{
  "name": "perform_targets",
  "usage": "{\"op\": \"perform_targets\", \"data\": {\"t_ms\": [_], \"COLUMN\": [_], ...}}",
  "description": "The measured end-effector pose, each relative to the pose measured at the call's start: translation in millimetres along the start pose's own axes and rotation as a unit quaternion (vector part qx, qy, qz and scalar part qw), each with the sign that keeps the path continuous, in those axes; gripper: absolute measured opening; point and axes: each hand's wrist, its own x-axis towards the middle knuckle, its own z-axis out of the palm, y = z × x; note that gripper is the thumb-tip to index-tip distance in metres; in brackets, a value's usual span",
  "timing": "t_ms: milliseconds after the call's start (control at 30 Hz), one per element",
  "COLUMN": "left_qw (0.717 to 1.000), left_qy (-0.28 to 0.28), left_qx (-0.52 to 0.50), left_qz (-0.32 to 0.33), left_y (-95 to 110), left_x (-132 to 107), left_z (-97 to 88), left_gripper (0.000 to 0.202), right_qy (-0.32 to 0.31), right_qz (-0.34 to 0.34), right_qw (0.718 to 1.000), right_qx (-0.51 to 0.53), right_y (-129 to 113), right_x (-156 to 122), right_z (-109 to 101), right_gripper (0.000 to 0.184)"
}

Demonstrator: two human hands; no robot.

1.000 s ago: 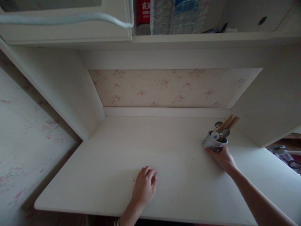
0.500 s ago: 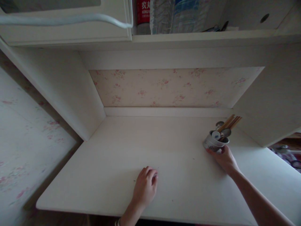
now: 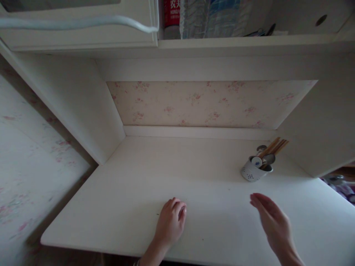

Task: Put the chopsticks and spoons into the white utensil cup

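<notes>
A white utensil holder stands on the white counter at the back right, with wooden chopsticks and spoons leaning out of it. My right hand hovers over the counter in front of the holder, fingers stretched out together, holding nothing and apart from the holder. My left hand rests on the counter near the front edge, fingers curled loosely under, with nothing visible in it.
A floral-papered back wall and white side panels close in the counter niche. Above runs a shelf with a red-labelled bottle and plastic-wrapped bottles. A white cupboard door hangs at upper left.
My right hand has let go of the utensil holder and drawn back toward me, opening flat. The holder stays standing at the back right. My left hand has not moved.
</notes>
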Motion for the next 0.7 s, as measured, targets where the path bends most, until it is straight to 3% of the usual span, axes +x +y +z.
{"op": "perform_targets", "data": {"t_ms": [100, 233, 367, 700], "left_qw": [1.0, 1.0, 1.0, 0.999], "left_qy": [-0.008, -0.016, -0.029, -0.029], "left_qx": [-0.003, -0.003, 0.003, 0.023], "left_qz": [-0.004, -0.007, -0.012, 0.006], "left_y": [0.1, 0.6, 2.4, 1.8], "left_x": [0.3, -1.9, -4.0, -0.7], "left_z": [0.4, -0.1, -2.4, -1.3], "left_gripper": [0.017, 0.017, 0.015, 0.016], "right_qy": [-0.171, -0.284, -0.294, -0.3], "right_qz": [-0.007, -0.071, -0.143, -0.219], "right_qw": [0.985, 0.956, 0.94, 0.914], "right_qx": [0.007, -0.023, -0.1, -0.165], "right_y": [-8.5, -27.0, -37.9, -40.3], "right_x": [-35.1, -73.1, -90.0, -92.1], "right_z": [34.6, 78.9, 97.4, 91.7], "right_gripper": [0.043, 0.031, 0.026, 0.023]}}
